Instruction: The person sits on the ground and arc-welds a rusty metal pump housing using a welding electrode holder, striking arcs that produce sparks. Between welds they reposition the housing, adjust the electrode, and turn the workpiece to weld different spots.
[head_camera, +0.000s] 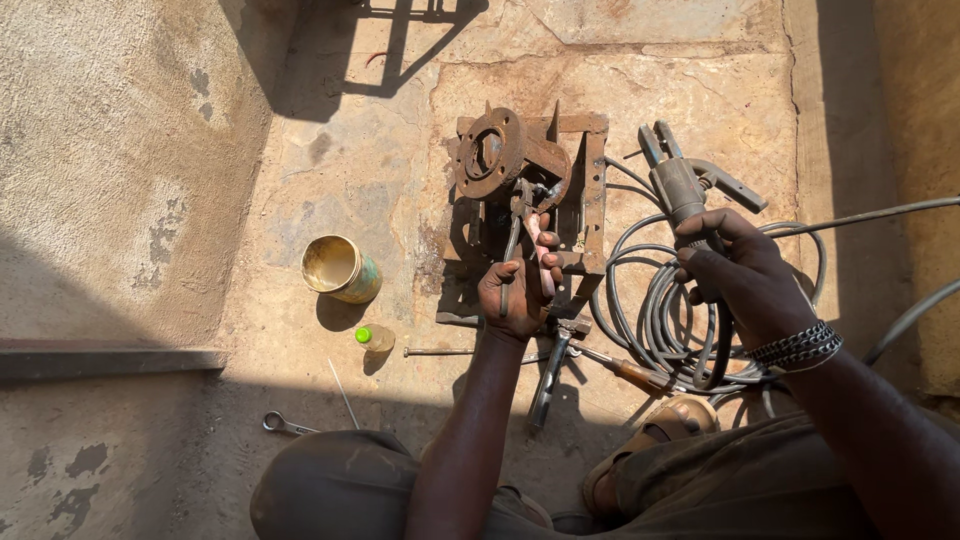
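Note:
My left hand (520, 290) grips a pair of pliers (528, 232) whose jaws reach up against a rusty round flange (492, 152) mounted on a welded metal frame (592, 190). My right hand (730, 270) is closed around the handle of a welding electrode holder (678, 180), its open clamp pointing away from me, just right of the frame. A coiled grey cable (650, 310) runs from the holder under that hand.
A tin can (340, 268) and a small green-capped bottle (372, 337) stand left of the frame. A hammer (555, 370), a screwdriver (630, 372), a thin rod (440, 351) and a spanner (285, 425) lie on the concrete floor (700, 90) near my knees. A wall rises at left.

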